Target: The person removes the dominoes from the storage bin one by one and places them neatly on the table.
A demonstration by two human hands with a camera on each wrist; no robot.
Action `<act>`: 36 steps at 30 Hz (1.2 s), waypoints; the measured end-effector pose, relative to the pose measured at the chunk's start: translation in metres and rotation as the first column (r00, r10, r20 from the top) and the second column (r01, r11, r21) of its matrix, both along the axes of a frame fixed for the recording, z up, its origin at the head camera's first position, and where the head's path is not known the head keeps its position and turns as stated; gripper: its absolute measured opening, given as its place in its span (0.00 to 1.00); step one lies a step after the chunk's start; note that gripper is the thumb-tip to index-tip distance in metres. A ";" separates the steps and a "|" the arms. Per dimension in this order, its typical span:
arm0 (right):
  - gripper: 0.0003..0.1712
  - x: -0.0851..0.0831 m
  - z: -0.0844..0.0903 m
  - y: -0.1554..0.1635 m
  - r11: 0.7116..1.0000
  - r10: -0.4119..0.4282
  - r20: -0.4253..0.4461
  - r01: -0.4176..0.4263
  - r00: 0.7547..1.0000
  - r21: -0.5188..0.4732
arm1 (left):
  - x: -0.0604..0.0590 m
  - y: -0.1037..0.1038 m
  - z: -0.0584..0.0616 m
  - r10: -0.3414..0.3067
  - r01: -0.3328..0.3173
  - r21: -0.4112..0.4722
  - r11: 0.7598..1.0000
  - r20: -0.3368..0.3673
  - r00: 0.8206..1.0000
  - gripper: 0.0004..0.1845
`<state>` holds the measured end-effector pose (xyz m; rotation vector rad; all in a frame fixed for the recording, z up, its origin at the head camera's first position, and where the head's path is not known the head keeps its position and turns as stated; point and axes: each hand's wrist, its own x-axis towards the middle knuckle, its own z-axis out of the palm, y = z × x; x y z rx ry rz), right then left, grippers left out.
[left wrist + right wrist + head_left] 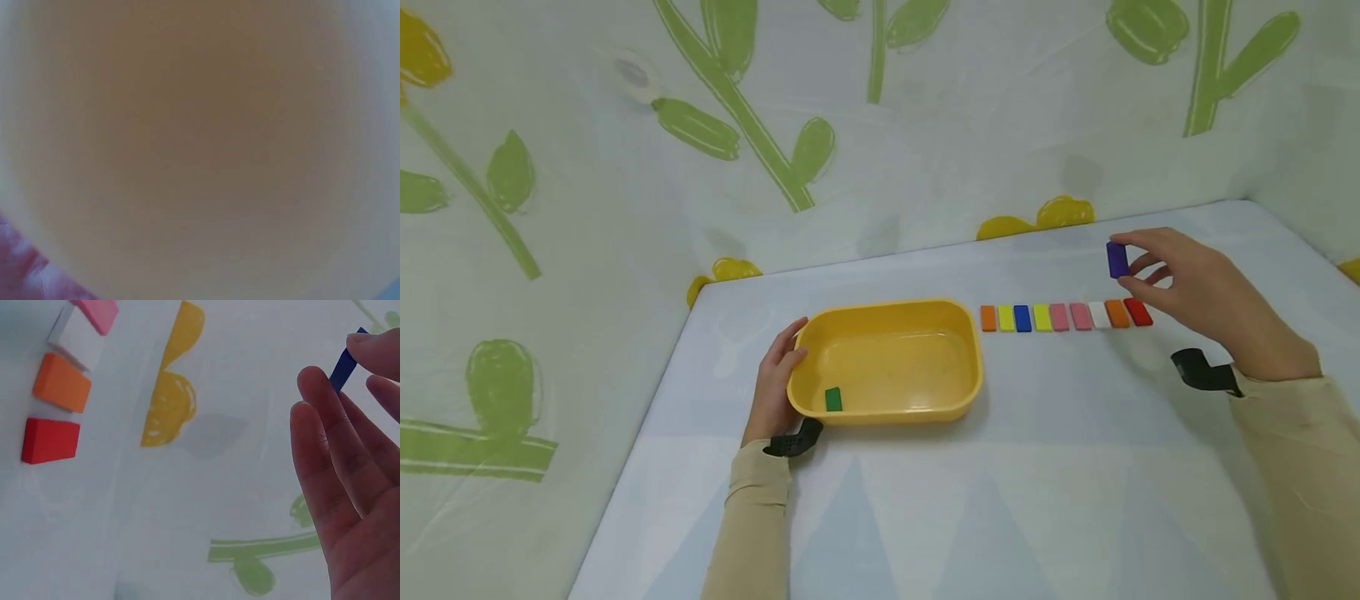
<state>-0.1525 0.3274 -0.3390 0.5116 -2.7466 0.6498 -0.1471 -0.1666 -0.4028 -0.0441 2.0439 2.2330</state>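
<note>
Between thumb and fingertips, my right hand [1206,292] pinches a small purple block [1117,260], held above the table near the right end of a row of blocks. The block looks dark blue [342,370] in the right wrist view. My left hand [771,390] grips the left rim of a yellow plastic basin [895,414], its thumb over the edge. One green block [833,399] lies inside the basin, at the lower left. The left wrist view is filled by a blurred yellowish surface, so the fingers' far side is hidden there.
Right of the basin runs a straight row of several flat blocks, from an orange block [988,318] through blue [1022,318], pink and white to a red block [1138,312]. The pale tablecloth [917,517] meets a leaf-patterned wall covering [925,167] behind.
</note>
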 end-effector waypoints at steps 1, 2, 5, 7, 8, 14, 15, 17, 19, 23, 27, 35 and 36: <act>0.34 -0.001 -0.001 0.004 1.000 -0.010 0.021 0.010 1.000 -0.008 | 0.000 0.001 0.001 0.000 0.000 -0.003 1.000 -0.003 1.000 0.23; 0.34 -0.001 -0.003 0.007 0.999 -0.021 0.054 0.023 0.998 -0.024 | 0.000 0.001 0.003 -0.002 0.002 -0.007 1.000 -0.003 1.000 0.23; 0.32 -0.002 -0.009 0.017 0.996 -0.053 0.162 0.064 0.985 -0.064 | 0.002 0.003 0.005 -0.001 0.001 -0.018 1.000 0.004 1.000 0.23; 0.32 -0.004 -0.014 0.022 0.993 -0.073 0.214 0.091 0.974 -0.075 | 0.004 0.003 0.005 -0.001 0.001 -0.020 1.000 0.011 1.000 0.24; 0.32 -0.005 -0.017 0.025 0.992 -0.081 0.239 0.103 0.968 -0.079 | 0.004 0.002 0.004 0.001 -0.001 -0.020 1.000 0.013 1.000 0.24; 0.35 -0.012 -0.032 0.042 0.988 -0.111 0.350 0.140 0.930 -0.060 | 0.003 0.001 0.000 0.004 -0.004 -0.005 1.000 0.013 1.000 0.24; 0.35 -0.013 -0.034 0.045 0.989 -0.112 0.368 0.141 0.923 -0.051 | 0.003 0.001 -0.001 0.004 -0.004 -0.005 1.000 0.013 1.000 0.24; 0.36 -0.014 -0.039 0.050 0.990 -0.115 0.401 0.138 0.909 -0.028 | 0.002 0.001 -0.001 0.003 -0.003 -0.009 1.000 0.013 1.000 0.24; 0.36 -0.016 -0.042 0.054 0.991 -0.120 0.428 0.136 0.896 -0.008 | 0.001 0.001 -0.001 0.007 -0.006 -0.012 1.000 0.009 1.000 0.24; 0.35 -0.018 -0.048 0.058 0.992 -0.119 0.472 0.122 0.873 0.024 | 0.000 0.000 -0.002 0.014 -0.014 -0.016 1.000 0.012 1.000 0.24; 0.34 -0.021 -0.053 0.062 0.995 -0.101 0.523 0.095 0.847 0.037 | 0.001 0.000 -0.002 0.021 -0.020 -0.026 0.999 0.024 0.999 0.24; 0.34 -0.024 -0.067 0.070 0.991 -0.131 0.564 0.116 0.815 0.062 | 0.000 0.000 -0.003 0.001 -0.001 0.000 1.000 -0.004 1.000 0.24; 0.34 -0.025 -0.068 0.070 0.991 -0.134 0.565 0.116 0.815 0.067 | 0.000 0.000 -0.004 -0.001 0.001 0.003 1.000 -0.005 1.000 0.24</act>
